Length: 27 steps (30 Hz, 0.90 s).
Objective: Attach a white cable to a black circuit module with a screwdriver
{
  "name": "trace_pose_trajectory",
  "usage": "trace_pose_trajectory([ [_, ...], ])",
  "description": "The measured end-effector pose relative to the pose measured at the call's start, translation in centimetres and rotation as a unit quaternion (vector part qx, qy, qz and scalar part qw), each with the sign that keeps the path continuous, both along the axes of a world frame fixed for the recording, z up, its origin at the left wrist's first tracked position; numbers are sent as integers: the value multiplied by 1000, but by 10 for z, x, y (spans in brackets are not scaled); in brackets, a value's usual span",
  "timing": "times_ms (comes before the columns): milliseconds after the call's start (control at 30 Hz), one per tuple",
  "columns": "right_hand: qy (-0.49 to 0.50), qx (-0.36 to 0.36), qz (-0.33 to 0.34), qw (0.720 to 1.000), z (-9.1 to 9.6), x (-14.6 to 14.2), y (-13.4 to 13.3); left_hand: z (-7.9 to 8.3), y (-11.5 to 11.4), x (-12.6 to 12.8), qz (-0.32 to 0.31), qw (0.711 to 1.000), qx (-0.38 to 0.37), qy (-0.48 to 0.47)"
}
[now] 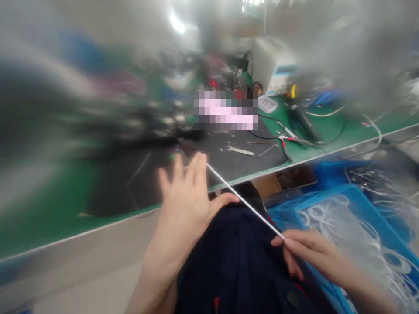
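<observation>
A thin white cable [245, 201] runs straight and slanting between my two hands, above my lap and the bench's front edge. At its lower right end, my right hand [309, 250] is closed, thumb and forefinger pinching the cable. My left hand [186, 196] is held over the bench edge with its fingers stretched out and the thumb spread to the right. The cable's upper end meets the left forefinger's tip and passes behind the fingers, where its end is hidden. No grip by the left hand shows.
A dark mat [225, 163] on the green bench bears a small wrench [240, 151] and hex keys [259, 144]. Behind are a clear tray [267, 104], a white instrument [273, 65] and pliers [286, 131]. A blue bin [356, 196] of white cables stands at right. The left background is blurred.
</observation>
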State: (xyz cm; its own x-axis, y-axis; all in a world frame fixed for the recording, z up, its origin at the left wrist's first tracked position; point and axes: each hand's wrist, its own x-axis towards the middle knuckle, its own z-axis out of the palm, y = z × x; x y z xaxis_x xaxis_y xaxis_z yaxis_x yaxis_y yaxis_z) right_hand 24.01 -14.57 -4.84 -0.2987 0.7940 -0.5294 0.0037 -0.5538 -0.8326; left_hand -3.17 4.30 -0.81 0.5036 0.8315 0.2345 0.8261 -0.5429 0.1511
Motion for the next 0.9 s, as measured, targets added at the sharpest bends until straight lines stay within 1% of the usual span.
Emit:
trace_pose_trajectory([
  [100,61,-7,-18,998,-5,-2,-12,3,-3,7,-11,1000,4,24],
  [267,78,10,-71,994,-9,-11,-17,5,-1,12,-18,998,-13,67],
  [333,77,9,-78,994,-9,-13,-18,4,0,10,-10,997,-17,68],
  [400,68,16,-60,996,-9,-14,-19,2,0,7,-6,998,-28,55],
  [500,67,34,-39,996,-9,-15,-22,-1,0,5,-8,997,-75,31],
  [633,94,45,-13,994,-5,-18,-23,-2,-1,13,4,989,-143,36],
  [767,128,41,13,991,0,-22,-19,0,-1,22,25,980,-194,40],
  [900,144,34,27,989,3,-27,-16,6,0,23,24,969,-239,51],
])
